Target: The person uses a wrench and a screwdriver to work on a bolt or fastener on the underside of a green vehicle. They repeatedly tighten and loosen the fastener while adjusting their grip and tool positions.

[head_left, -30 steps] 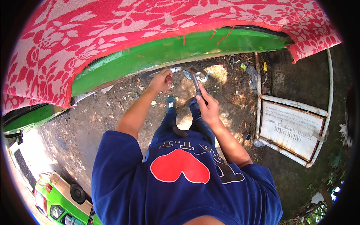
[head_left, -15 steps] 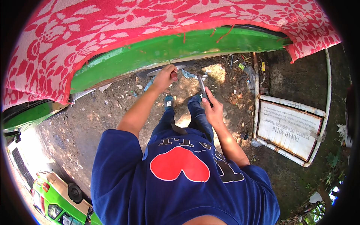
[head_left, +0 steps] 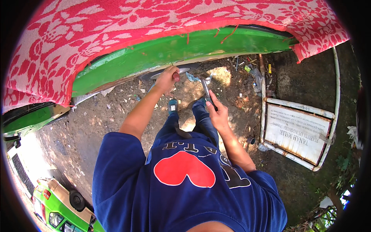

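Observation:
My left hand (head_left: 165, 80) is closed around a tool with a reddish-brown rounded handle (head_left: 176, 77), right up against the lower edge of a green vehicle panel (head_left: 154, 54). The tool's far end is mostly hidden by my fingers and the panel, so its exact kind is unclear. Lower and to the right, my right hand (head_left: 218, 115) grips a hammer (head_left: 206, 89) by its dark grip, its metal shaft and head pointing away from me. A gap separates the hammer head from my left hand. Below the panel, part of a wheel (head_left: 185, 70) shows.
A red and pink floral cloth (head_left: 174, 15) drapes over the vehicle. On the right stands a rusty white-framed sign (head_left: 295, 131). Litter and a blue scrap (head_left: 192, 77) lie on the dirt ground (head_left: 104, 120). Another green vehicle (head_left: 58, 205) is parked at the lower left.
Both hands have shifted slightly left, the left one also a little toward the panel. The hammer has tilted slightly to the left. Both grips are the same.

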Tool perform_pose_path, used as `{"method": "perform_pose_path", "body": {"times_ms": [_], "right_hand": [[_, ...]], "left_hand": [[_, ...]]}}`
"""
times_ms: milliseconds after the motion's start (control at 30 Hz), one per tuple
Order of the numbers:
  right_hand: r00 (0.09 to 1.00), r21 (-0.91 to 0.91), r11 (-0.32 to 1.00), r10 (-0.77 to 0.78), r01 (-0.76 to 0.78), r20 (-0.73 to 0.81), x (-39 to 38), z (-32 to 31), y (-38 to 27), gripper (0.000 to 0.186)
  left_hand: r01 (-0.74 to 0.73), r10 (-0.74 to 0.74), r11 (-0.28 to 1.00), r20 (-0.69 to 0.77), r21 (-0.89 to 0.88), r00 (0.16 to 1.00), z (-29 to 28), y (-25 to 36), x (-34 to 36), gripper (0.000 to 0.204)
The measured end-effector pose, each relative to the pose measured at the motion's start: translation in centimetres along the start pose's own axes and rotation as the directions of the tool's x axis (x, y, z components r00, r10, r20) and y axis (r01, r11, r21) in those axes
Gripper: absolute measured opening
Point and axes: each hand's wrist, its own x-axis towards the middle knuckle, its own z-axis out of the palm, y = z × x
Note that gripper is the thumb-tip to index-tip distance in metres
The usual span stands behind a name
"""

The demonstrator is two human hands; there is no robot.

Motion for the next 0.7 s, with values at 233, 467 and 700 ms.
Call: {"method": "perform_pose_path", "body": {"times_ms": [233,467,700], "right_hand": [[0.967,-0.086,0.964,-0.253,0.251,-0.007,1.5,1.5,-1.6,0.043],[0.974,-0.292,0.937,-0.149,0.194,0.171,4.0,3.7,-1.4,0.042],[0.932,-0.213,0.912,-0.321,0.352,0.166,1.9,2.8,-1.6,0.043]], "left_hand": [[0.046,-0.046,0.999,-0.006,-0.003,0.999,-0.4,0.1,0.9,0.031],[0.058,-0.060,0.992,0.008,0.110,0.998,-0.2,0.3,-0.2,0.031],[0.077,-0.074,0.992,0.033,-0.102,0.997,0.2,-0.7,0.1,0.045]]}}
